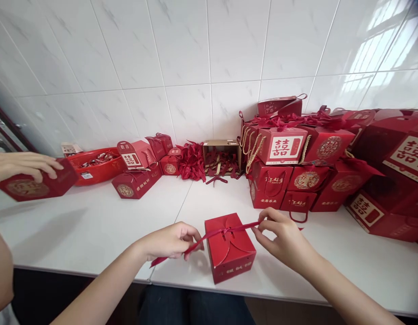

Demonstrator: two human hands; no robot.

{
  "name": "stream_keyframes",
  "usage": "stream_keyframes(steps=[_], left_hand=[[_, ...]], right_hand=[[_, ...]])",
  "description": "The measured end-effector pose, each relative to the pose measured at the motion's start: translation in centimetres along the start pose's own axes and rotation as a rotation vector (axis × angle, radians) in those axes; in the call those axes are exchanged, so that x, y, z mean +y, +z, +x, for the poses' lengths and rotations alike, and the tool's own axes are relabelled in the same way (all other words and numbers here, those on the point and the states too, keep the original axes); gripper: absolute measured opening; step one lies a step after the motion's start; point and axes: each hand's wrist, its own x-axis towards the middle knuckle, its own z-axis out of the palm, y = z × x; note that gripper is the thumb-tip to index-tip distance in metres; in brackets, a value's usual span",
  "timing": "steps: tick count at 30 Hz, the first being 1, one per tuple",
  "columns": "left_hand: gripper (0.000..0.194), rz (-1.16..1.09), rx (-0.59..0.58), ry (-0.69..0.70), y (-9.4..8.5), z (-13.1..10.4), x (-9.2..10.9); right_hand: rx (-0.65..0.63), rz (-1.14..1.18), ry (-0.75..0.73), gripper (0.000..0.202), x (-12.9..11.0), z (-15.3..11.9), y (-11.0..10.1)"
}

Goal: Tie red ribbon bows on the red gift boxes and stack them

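Your left hand [173, 240] is curled, its fingers closed over one end of the red ribbon [215, 233], with the tail hanging out past it. Your right hand [281, 237] pinches the other end between thumb and fingertips, its remaining fingers loosely bent. One ribbon, two hands: it runs taut across the top of one red gift box [234, 264], crossing at a knot in the middle.

That box sits upright between your hands, its nearest corner close to the front edge of the white table [103, 243], so you have little surface on your side of it. Behind it, white tabletop runs back to the ribbons, and a wide stretch spreads left of your left forearm. A seam in the top passes left of the box.

Farther left, one co-worker's hand [34, 167] grips one dark red box [64, 174], beside one red basin [105, 177]. Next come a small group of boxes [134, 184], five that you can make out, one heap of loose red ribbons [190, 162] and one cardboard carton [220, 143]. To your right, the big stack of red boxes [319, 144] overlaps too much for an exact count; three white panels face you.
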Motion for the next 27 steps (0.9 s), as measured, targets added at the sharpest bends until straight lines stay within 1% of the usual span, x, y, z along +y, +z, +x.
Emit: stream_keyframes(steps=[1, 2, 3, 4, 5, 7, 9, 11, 13, 14, 15, 17, 19, 21, 24, 27], left_hand=[[0.019, -0.059, -0.103, 0.012, 0.0, -0.1, 0.5], [0.022, -0.125, -0.154, 0.045, 0.1, -0.2, 1.0], [0.025, -0.192, -0.152, 0.087, 0.5, -0.2, 1.5], [0.028, -0.251, -0.113, 0.133, 1.1, -0.3, 1.9], [0.03, -0.293, -0.045, 0.181, 1.8, -0.3, 2.4], [0.03, -0.306, 0.131, 0.284, 3.4, -0.3, 3.0], [0.027, -0.205, 0.311, 0.393, 5.1, 0.0, 3.1], [0.025, -0.016, 0.506, 0.497, 6.5, 0.4, 2.8], [0.028, 0.204, 0.666, 0.578, 7.5, 0.8, 2.3], [0.031, 0.299, 0.718, 0.609, 7.8, 1.0, 2.0], [0.033, 0.368, 0.743, 0.634, 8.0, 1.1, 1.7], [0.036, 0.438, 0.738, 0.677, 7.9, 1.2, 1.2], [0.039, 0.483, 0.682, 0.707, 7.4, 1.0, 1.0], [0.04, 0.544, 0.577, 0.72, 6.6, 0.6, 1.1], [0.037, 0.593, 0.403, 0.721, 5.2, 0.1, 1.9], [0.032, 0.567, 0.297, 0.711, 4.2, -0.1, 3.0]], right_hand=[[0.108, -0.029, -0.009, 0.022, -0.1, 0.2, 0.5], [0.206, -0.033, -0.022, 0.022, -0.3, 0.4, 0.9], [0.278, -0.013, -0.036, 0.021, -0.6, 0.7, 1.2], [0.318, 0.029, -0.044, 0.019, -1.0, 1.0, 1.4], [0.322, 0.087, -0.045, 0.017, -1.5, 1.4, 1.4], [0.249, 0.225, -0.021, 0.015, -2.6, 1.9, 1.4], [0.115, 0.359, 0.045, 0.015, -3.7, 2.2, 1.4], [-0.017, 0.463, 0.139, 0.016, -4.5, 2.5, 1.5], [-0.12, 0.531, 0.234, 0.013, -4.9, 2.8, 1.8], [-0.157, 0.551, 0.27, 0.011, -4.9, 3.0, 1.9], [-0.184, 0.561, 0.296, 0.009, -4.9, 3.1, 1.9], [-0.227, 0.561, 0.323, 0.005, -4.9, 3.4, 1.9], [-0.259, 0.55, 0.315, 0.006, -4.9, 3.6, 1.7], [-0.282, 0.509, 0.274, 0.01, -5.0, 3.8, 1.4], [-0.318, 0.39, 0.183, 0.016, -5.1, 3.8, 1.0], [-0.377, 0.315, 0.108, 0.016, -5.2, 3.9, 0.6]])
